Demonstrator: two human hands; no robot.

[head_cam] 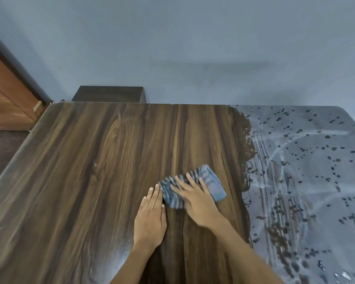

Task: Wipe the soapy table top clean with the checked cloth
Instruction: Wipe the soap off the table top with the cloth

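The right hand (pixel 195 199) presses flat on the folded checked cloth (pixel 193 185), fingers (pixel 190 179) spread over it, near the middle of the wood-grain surface (pixel 90 171). The left hand (pixel 151 218) lies flat just left of the cloth, fingers straight and together, their tips seemingly touching its edge, though blur obscures this. Grey soapy film (pixel 307 160) covers the surface's right part.

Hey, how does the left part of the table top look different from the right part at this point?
The left part of the table top shows bare dark wood grain; the right part is filmed with pale soapy residue, dotted and streaked. The checked cloth, under the right hand, lies on the left part, short of the right part's soap edge. Both parts are one flat wooden surface.
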